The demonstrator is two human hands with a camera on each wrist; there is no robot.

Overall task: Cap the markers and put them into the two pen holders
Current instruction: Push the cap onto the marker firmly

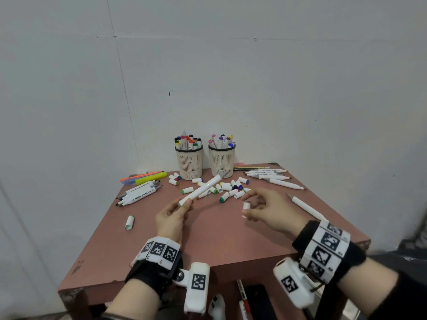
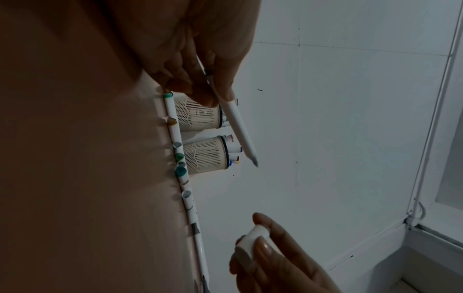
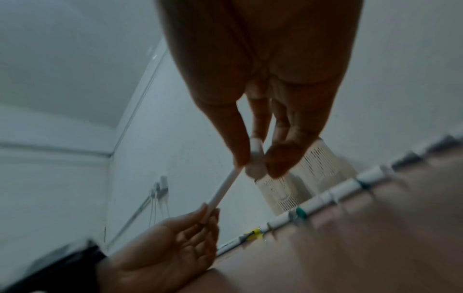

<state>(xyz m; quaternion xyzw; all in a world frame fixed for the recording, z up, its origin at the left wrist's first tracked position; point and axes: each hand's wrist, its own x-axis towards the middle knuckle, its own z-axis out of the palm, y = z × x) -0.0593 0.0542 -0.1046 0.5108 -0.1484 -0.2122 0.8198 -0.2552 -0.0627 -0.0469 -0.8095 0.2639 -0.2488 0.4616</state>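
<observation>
table (image 1: 231, 239) edge — hands (image 1: 172, 217) above

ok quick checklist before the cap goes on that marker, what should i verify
1. Left hand grips the white marker near its back end: ok.
2. Marker's grey tip is bare and points away from the hand: ok.
3. Right hand pinches a white cap between thumb and fingers: ok.
4. Cap's open end faces the tip: cannot tell.
5. Cap lined up with the tip: not ok, the two are apart and the tip sits up near the pen holders.
6. Cap colour matches this marker: cannot tell.
</observation>
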